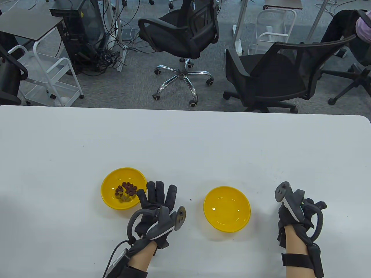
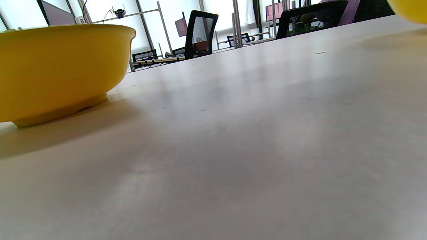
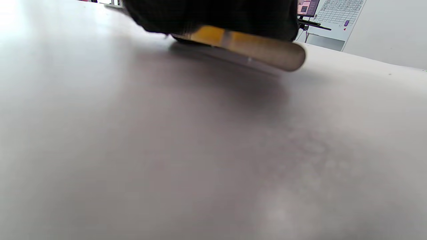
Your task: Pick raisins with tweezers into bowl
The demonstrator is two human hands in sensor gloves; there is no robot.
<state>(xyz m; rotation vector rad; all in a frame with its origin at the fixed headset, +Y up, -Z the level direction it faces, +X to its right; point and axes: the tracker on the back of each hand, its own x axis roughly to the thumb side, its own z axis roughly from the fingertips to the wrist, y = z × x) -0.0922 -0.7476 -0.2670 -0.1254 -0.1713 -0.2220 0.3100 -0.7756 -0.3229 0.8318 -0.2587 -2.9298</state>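
- Both gloved hands are laid on the white table [image 1: 185,139] near its front edge.
- Left hand [image 1: 156,208] is spread flat, palm down, fingers extended and together; nothing is held by it, and its thumb lies just beside the left yellow bowl [image 1: 124,188].
- Right hand [image 1: 295,220] is curled low on the table at the far right; in the right wrist view a wooden-looking tweezers handle [image 3: 263,50] with a yellow band is seen under the dark gloved fingers [image 3: 213,15], lying against the tabletop. Whether it is gripped or merely covered cannot be told.
- Dark raisins [image 1: 127,188] are piled in the left yellow bowl, with a few paler pieces beside them.
- A second yellow bowl [image 1: 227,213] is set between the two hands, apart from both, and nothing is seen inside it.
- In the left wrist view only the first bowl's outer wall and foot are shown, resting on the table.
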